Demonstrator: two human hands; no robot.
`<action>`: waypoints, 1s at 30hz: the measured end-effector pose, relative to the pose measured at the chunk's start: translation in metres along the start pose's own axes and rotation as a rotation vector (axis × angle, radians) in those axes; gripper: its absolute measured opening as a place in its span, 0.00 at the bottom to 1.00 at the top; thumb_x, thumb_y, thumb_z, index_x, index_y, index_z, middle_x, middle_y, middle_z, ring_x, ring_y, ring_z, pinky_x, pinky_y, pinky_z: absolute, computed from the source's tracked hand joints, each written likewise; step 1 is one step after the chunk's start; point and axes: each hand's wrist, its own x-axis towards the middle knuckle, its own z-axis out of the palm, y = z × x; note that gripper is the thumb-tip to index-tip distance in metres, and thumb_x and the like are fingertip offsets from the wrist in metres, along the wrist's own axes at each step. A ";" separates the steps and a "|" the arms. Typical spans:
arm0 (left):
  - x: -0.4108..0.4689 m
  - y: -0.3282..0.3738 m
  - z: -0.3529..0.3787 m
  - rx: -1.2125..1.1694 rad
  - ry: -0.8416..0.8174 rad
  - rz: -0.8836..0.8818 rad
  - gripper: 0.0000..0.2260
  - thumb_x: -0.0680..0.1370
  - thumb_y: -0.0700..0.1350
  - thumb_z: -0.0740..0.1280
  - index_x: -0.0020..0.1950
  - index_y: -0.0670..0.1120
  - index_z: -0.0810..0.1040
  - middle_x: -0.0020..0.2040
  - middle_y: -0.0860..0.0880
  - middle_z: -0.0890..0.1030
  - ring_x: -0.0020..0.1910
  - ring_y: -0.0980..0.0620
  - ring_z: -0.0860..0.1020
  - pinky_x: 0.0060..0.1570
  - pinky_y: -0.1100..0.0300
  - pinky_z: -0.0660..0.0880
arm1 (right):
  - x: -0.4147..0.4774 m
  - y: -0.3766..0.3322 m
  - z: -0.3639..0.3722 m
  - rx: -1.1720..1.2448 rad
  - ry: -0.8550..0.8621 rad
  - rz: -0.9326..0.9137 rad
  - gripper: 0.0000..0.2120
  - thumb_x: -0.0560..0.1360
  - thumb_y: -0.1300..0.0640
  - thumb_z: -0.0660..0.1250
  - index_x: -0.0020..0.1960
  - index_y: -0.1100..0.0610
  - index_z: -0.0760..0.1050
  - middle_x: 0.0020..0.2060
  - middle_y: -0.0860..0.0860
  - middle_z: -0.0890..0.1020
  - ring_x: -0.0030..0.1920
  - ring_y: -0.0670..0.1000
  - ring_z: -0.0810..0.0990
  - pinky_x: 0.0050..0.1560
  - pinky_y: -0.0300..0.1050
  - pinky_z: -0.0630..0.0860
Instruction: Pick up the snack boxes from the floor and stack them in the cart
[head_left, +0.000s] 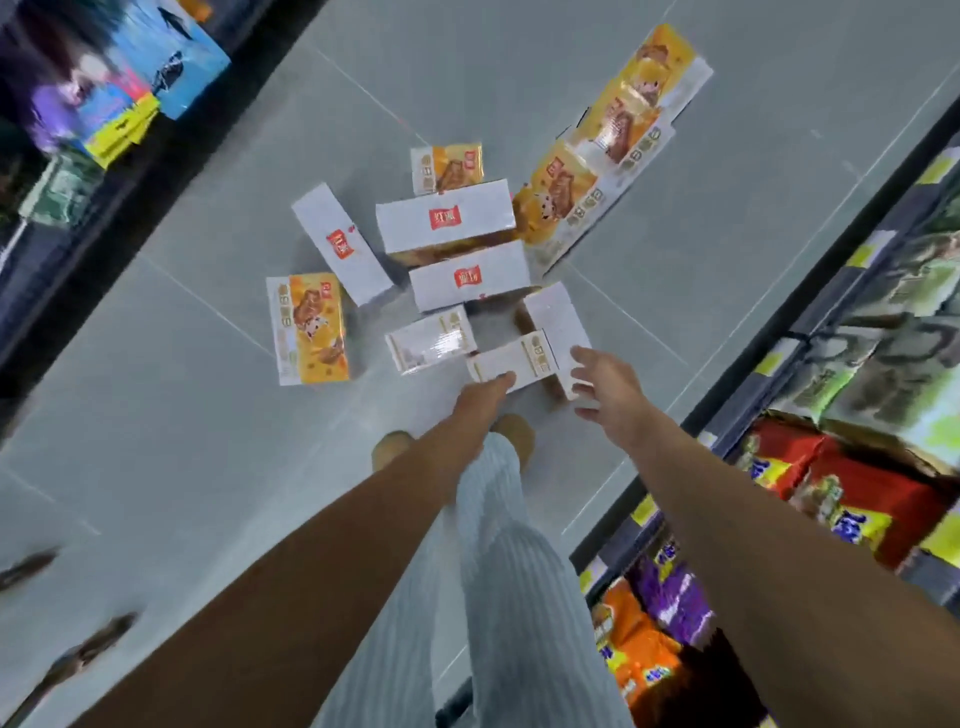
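Several white and orange snack boxes lie scattered on the grey floor (182, 415) ahead of me. The nearest white box (514, 361) lies between my hands. My left hand (480, 400) reaches down to its left end, fingertips touching the box edge. At the box's right end my right hand (605, 382) hovers with fingers spread, close to a second white box (556, 322). Further off lie two white boxes with red logos (447, 218), (470, 278), and an orange box (311, 327) lies at the left. No cart is in view.
Store shelves with bright snack bags (841, 499) line the right side. Another shelf with blue and yellow packs (130, 93) runs along the upper left. My striped trouser legs (498, 545) and brown shoes (389, 449) stand just behind the boxes.
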 end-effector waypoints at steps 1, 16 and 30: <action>0.019 -0.003 0.005 -0.028 0.010 -0.010 0.23 0.80 0.49 0.62 0.73 0.42 0.64 0.72 0.45 0.68 0.70 0.44 0.67 0.67 0.55 0.63 | 0.022 0.002 0.003 -0.027 0.001 0.001 0.09 0.80 0.54 0.62 0.42 0.54 0.74 0.54 0.59 0.79 0.54 0.58 0.77 0.63 0.56 0.72; 0.241 -0.035 0.005 -0.310 0.075 -0.096 0.09 0.81 0.53 0.59 0.45 0.51 0.72 0.41 0.51 0.77 0.36 0.53 0.75 0.30 0.62 0.74 | 0.260 0.056 0.083 -0.330 0.116 -0.085 0.30 0.78 0.38 0.59 0.72 0.55 0.67 0.68 0.55 0.74 0.66 0.58 0.73 0.68 0.55 0.70; 0.160 -0.047 -0.042 -0.350 -0.093 -0.225 0.16 0.76 0.61 0.62 0.48 0.48 0.75 0.45 0.46 0.78 0.50 0.45 0.77 0.57 0.47 0.74 | 0.161 0.059 0.067 -0.211 0.172 0.006 0.12 0.77 0.47 0.61 0.51 0.56 0.74 0.44 0.56 0.81 0.42 0.56 0.80 0.50 0.53 0.78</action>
